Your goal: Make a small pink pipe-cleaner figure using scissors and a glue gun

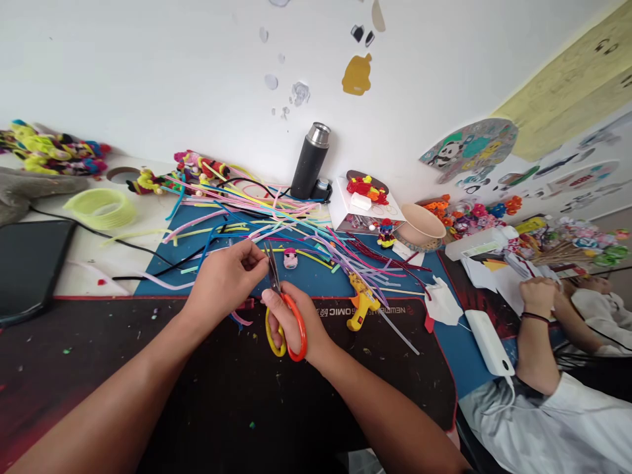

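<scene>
Scissors (299, 327) with one orange and one yellow handle loop are gripped in my right hand (301, 322). Their blades point up and away, slightly parted, close beside the fingertips of my left hand (230, 276). The thumb and fingers of that hand are pinched together; whatever they hold is too small or hidden to make out. Just beyond the blades stands a small pink and white figure (290, 259). Many coloured pipe cleaners (266, 204) lie spread behind both hands. A yellow glue gun (364, 303) rests to the right of the scissors.
A black thermos (310, 161) stands against the wall, with a white box (348, 210) next to it. On the left are a black tablet-like device (34, 266) and a yellow-green coil (103, 209). At right, another person's hand (538, 296) is near a white power strip-like device (488, 342).
</scene>
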A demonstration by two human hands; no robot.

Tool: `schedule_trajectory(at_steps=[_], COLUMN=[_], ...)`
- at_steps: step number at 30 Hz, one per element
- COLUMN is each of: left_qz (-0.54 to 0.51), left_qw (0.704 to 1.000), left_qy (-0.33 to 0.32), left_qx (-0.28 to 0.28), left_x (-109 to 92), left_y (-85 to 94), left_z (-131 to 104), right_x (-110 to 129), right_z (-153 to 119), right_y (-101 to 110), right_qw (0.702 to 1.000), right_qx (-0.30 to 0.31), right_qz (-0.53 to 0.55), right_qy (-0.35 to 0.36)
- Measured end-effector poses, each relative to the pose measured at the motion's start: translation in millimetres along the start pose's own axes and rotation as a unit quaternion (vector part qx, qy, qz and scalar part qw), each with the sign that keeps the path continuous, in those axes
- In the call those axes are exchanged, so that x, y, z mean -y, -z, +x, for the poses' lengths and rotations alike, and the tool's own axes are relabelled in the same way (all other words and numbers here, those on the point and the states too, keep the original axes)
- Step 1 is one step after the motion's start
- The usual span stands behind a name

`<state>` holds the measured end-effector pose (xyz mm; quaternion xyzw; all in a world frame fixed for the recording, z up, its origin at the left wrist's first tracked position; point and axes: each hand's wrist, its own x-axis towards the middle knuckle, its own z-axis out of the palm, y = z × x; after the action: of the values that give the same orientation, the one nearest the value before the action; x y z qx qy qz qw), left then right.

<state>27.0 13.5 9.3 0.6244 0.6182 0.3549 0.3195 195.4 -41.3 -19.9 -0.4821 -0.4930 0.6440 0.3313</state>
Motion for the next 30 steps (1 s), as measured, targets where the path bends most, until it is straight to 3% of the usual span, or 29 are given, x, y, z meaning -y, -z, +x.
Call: schedule_trajectory(at_steps=[12,18,26,30], left_qz=[0.034,0.022,-0.118,-0.235], left_qw=[0.999,1.000,0.991,0.970], left_qy=[0.009,0.013,0.028,0.056], left_qx=[0.012,0.017,-0.049,-0.040], left_x=[4,5,6,11], left_y=[0.3,1.0,10.6,18.6], left_z=[3,3,6,12], right_x=[9,3,23,40], right_z=[5,2,0,-16], right_y=[-3,-7,4,20], right_qw=[0.998,0.998,0.999,0.996], right_qx=[-0.010,-0.045,-0.012,0.053], right_qz=[0.015,-0.009,0.034,-0.054], right_qy=[-0.059,-0.046,-0.040,-0.038])
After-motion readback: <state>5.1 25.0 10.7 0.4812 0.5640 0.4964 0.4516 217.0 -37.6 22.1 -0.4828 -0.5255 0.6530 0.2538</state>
